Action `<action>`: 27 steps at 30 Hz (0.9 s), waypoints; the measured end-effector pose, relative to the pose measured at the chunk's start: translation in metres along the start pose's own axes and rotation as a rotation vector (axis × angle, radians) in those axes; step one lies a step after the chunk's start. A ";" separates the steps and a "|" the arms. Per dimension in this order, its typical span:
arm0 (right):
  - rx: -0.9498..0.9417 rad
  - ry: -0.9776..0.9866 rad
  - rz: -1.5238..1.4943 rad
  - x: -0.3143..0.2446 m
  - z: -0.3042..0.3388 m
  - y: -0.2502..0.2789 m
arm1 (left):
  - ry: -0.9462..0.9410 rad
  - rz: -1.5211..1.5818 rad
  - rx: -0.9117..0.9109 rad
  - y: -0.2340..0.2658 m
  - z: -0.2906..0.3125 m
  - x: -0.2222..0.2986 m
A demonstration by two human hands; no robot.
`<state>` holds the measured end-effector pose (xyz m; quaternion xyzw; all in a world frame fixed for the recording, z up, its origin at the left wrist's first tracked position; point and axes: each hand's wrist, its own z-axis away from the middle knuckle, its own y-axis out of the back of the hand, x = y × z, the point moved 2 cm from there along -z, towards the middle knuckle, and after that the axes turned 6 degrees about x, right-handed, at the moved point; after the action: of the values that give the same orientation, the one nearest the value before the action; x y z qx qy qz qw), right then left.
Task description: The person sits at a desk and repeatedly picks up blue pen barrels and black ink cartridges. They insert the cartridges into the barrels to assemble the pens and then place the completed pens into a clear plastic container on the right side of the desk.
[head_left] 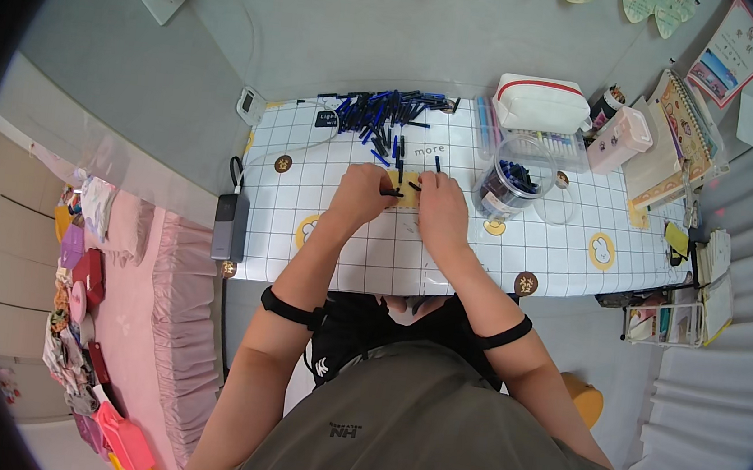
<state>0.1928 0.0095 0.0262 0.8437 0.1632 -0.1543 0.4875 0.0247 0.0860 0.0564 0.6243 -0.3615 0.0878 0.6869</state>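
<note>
- Left hand (364,196): thumb and fingertips drawn together, pinching a short black piece (392,193).
- Right hand (442,210): fingers bent close together, the tips at a small dark piece (415,185); whether they grip it I cannot tell.
- Under and between both sets of fingertips, a yellow patch (409,200).
- Just beyond the fingertips, loose dark sticks (401,172) lie on the tablecloth (373,266).
- Toward the person, cloth runs from the fingers to the table's near edge, both forearms crossing it.
- Right of the right fingers, a clear jar (493,201) of dark pieces limits sideways room; its round lid lies farther right.
- Left, a wide stretch of cloth reaches a grey power bank (230,228) at the left edge.
- Farthest, a blue-and-black pile (388,114) near the wall.
</note>
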 end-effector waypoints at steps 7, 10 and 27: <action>-0.123 -0.003 0.103 -0.003 0.000 0.002 | -0.085 -0.030 0.065 -0.008 0.003 -0.002; -0.173 -0.116 -0.081 -0.005 0.005 0.014 | -0.091 -0.049 0.079 -0.009 0.006 0.000; -0.232 -0.107 -0.191 -0.012 -0.011 0.005 | -0.049 -0.121 0.094 -0.023 0.003 -0.001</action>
<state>0.1849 0.0150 0.0403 0.7529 0.2331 -0.2248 0.5729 0.0357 0.0791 0.0371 0.6786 -0.3351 0.0478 0.6518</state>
